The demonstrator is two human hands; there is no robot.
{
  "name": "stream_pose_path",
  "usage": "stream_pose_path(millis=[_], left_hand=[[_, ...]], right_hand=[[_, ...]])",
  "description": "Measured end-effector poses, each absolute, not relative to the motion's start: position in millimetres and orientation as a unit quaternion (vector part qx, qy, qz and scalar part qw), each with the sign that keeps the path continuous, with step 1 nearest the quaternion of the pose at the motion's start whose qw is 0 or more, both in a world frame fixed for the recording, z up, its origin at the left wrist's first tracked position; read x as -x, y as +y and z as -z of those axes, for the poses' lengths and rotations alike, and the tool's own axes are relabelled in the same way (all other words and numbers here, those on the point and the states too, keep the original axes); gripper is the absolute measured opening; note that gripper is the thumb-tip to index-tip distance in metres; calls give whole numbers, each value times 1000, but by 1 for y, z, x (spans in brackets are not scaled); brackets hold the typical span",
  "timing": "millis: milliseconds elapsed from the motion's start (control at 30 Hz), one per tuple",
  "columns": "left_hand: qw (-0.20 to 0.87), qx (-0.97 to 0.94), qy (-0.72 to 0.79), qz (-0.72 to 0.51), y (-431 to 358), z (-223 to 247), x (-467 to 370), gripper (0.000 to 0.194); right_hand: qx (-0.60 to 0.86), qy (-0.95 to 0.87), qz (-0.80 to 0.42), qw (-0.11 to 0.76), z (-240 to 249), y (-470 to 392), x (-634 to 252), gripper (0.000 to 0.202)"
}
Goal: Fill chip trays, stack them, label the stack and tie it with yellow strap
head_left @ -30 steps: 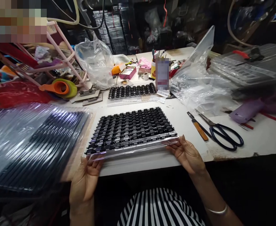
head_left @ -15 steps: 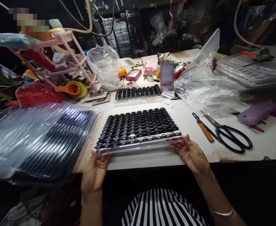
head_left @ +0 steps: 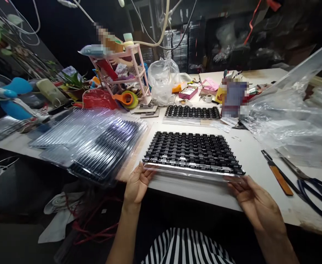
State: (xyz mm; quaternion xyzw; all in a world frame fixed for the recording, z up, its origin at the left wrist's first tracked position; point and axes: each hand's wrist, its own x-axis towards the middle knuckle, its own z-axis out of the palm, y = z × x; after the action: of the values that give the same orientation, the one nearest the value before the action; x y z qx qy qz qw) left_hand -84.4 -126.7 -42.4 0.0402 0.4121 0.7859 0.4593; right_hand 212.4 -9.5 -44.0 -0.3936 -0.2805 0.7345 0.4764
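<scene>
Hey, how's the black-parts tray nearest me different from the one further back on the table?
The near tray is held by its front corners in your left hand and right hand; no hand touches the far tray.
The near tray shows more rows of black parts; the far tray shows fewer, with a wider clear strip in front.
Both have clear plastic edges.

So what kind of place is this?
Probably a small workshop: there's a tray of black parts in the person's hands, big scissors on the bench, and a stack of plastic trays beside them.
</scene>
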Motion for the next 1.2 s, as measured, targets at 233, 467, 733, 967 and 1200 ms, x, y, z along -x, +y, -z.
stream_pose_path(millis=[233, 467, 733, 967, 1200], left_hand=[[442, -19, 353, -824, -129, 37, 82, 36], [315, -7, 488, -814, -131, 31, 67, 28], [363, -74, 566, -737, -158, 43, 22, 48], [372, -155, 605, -687, -152, 45, 49, 60], [341, -418, 727, -426, -37, -5, 126, 57]], right_hand=[[466, -389, -732, 308, 51, -69, -207, 38], [398, -641, -645, 116, 47, -88, -197, 49], [461, -706, -402, 358, 25, 15, -210, 37], [427, -765, -354, 326, 22, 33, -195, 33], [255, -781, -559, 116, 9, -56, -176, 36]])
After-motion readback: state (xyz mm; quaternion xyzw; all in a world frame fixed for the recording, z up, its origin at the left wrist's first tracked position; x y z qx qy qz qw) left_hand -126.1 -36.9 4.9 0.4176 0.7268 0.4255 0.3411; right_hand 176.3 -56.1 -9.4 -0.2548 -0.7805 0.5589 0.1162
